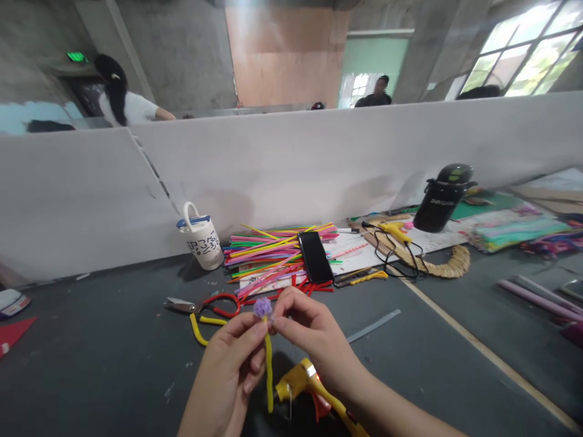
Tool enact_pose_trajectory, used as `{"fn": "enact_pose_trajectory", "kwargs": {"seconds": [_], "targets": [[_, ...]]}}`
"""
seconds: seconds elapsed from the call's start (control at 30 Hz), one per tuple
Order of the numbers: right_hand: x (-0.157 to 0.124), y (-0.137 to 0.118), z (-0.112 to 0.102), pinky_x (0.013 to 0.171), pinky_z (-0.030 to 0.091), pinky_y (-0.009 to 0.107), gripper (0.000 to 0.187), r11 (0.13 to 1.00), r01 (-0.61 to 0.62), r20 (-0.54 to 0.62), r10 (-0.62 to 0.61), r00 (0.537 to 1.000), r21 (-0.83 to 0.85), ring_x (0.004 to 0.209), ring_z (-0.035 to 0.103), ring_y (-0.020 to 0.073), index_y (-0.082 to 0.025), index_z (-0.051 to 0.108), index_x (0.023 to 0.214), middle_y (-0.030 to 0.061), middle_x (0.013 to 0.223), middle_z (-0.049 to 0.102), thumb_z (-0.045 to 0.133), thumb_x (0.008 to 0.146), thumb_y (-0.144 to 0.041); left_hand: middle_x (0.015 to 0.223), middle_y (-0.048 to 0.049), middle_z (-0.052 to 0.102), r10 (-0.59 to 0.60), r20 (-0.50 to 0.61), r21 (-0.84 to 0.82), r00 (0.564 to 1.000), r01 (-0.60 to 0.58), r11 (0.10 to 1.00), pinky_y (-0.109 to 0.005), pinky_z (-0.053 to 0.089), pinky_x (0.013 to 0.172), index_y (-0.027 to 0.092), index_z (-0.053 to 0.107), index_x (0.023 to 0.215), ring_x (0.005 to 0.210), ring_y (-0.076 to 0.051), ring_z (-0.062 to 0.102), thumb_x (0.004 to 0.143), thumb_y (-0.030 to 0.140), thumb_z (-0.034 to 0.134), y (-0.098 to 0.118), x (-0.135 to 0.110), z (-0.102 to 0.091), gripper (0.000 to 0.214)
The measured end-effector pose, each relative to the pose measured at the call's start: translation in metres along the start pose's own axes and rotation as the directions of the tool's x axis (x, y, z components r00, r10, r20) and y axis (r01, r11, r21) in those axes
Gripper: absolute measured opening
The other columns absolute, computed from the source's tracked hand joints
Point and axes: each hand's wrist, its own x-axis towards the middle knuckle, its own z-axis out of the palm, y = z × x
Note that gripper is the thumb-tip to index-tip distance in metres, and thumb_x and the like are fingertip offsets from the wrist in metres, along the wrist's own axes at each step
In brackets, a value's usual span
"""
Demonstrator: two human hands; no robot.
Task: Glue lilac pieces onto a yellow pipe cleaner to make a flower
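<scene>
A small pipe-cleaner flower with a fluffy purple head (262, 307) and a yellow stem (269, 376) is held upright above the table. My left hand (230, 358) pinches it just below the head, and the stem hangs down past the fingers. From the other side, the closed thumb and fingertips of my right hand (310, 325) press against the edge of the purple head. Beneath my hands lies a yellow glue gun (298, 379), partly covered by my right forearm. Red-handled scissors (221, 305) and a bent yellow pipe cleaner (197, 331) rest left of the flower.
Behind my hands are a heap of coloured pipe cleaners (268, 250), a black phone (315, 258) and a white cup (204, 246). A translucent glue stick (374, 326) lies to the right. Farther back are another glue gun (396, 230), a black bottle (439, 200) and a low partition (291, 164).
</scene>
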Motion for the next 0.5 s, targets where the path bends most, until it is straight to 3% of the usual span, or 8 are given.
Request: {"fn": "enact_pose_trajectory", "kwargs": {"seconds": [0.2,0.27,0.4,0.5], "targets": [[0.000,-0.004,-0.005,0.074,0.039,0.028,0.008,0.993,0.068,0.043,-0.064,0.997,-0.096,0.075,0.052,0.0152,-0.019,0.062,0.067,-0.0012,0.072,0.058,0.067,0.073,-0.020,0.039,0.0071,0.048,-0.025,-0.036,0.027,0.999,0.026,0.999,-0.007,0.025,0.030,0.015,0.070,0.063,0.035,-0.001,0.031,0.051,0.029,0.089,0.003,-0.003,0.002,0.027],[0.001,-0.005,-0.008,0.074,0.039,0.028,0.009,0.990,0.077,0.026,-0.075,0.997,-0.121,0.074,0.051,0.0150,-0.019,0.060,0.066,-0.0017,0.071,0.058,0.066,0.073,-0.019,0.044,0.0049,0.054,-0.036,-0.056,0.030,0.998,0.038,0.999,-0.007,0.026,0.030,0.014,0.070,0.062,0.036,0.000,0.033,0.048,0.029,0.090,0.004,-0.005,0.003,0.028],[0.004,-0.007,-0.014,0.058,0.035,0.025,0.022,0.988,0.014,-0.050,-0.022,0.999,-0.154,0.058,0.041,0.0117,-0.020,0.050,0.060,-0.0057,0.058,0.045,0.057,0.081,-0.024,0.047,0.0050,0.056,-0.070,-0.096,0.025,0.993,0.072,0.997,-0.007,0.026,0.030,0.013,0.071,0.066,0.036,0.000,0.033,0.045,0.029,0.091,0.006,-0.006,0.004,0.033],[0.005,-0.010,-0.014,0.061,0.038,0.025,0.010,0.984,-0.023,-0.018,0.020,1.000,-0.177,0.062,0.045,0.0120,-0.020,0.055,0.065,-0.0052,0.063,0.050,0.063,0.070,-0.016,0.041,0.0074,0.048,-0.120,-0.047,0.023,0.992,0.121,0.992,-0.008,0.024,0.029,0.012,0.070,0.063,0.034,0.001,0.027,0.047,0.031,0.090,0.006,-0.004,0.004,0.032]]}}
